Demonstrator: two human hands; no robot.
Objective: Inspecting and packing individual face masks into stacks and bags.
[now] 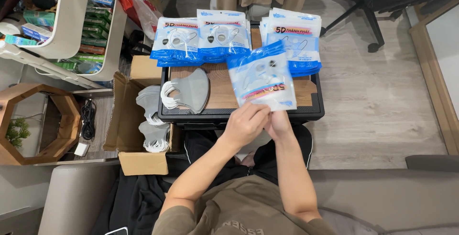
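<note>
Both hands hold one blue and white plastic mask packet (260, 76) over the near edge of a small wood-topped table (221, 94). My left hand (246, 124) grips its near edge from the left, and my right hand (278, 123) pinches the same edge just to the right. A stack of loose grey face masks (189, 91) with white ear loops lies on the table's left side. Filled packets lie in three piles along the far side: left pile (176, 41), middle pile (224, 34), right pile (292, 41).
An open cardboard box (125, 120) left of the table holds more grey masks (152, 120). A white shelf cart (95, 29) with small boxes stands far left, a wooden hexagon shelf (38, 120) below it. An office chair base (354, 5) stands at the back right.
</note>
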